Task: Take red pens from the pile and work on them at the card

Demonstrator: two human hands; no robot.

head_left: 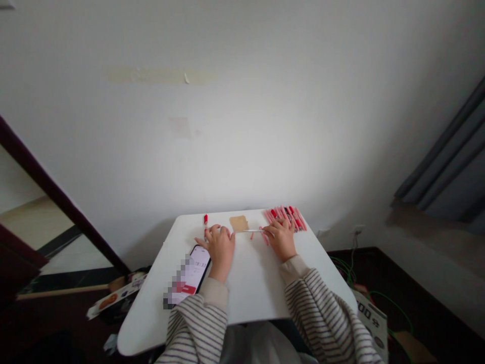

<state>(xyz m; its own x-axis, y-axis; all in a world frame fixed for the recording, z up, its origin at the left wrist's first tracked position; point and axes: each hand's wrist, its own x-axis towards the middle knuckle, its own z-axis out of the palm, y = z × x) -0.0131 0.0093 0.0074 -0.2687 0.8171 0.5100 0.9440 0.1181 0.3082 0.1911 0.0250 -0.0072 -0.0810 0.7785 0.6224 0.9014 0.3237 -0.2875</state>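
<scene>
A thin, straight white stick, perhaps a pen refill, spans the gap between my hands just over the table. My right hand pinches its right end. At the left end, the curled thumb and fingers of my left hand close on it, partly hidden, with the little finger sticking out. Small pink pieces lie by my right fingertips. Beyond that hand is a pile of pink pens, some with red parts. A red-capped piece lies past my left hand.
A phone with a lit screen lies left of my left wrist on the white table. A tan square sits near the back edge, by the wall. Green cables and a printed box are on the floor at right.
</scene>
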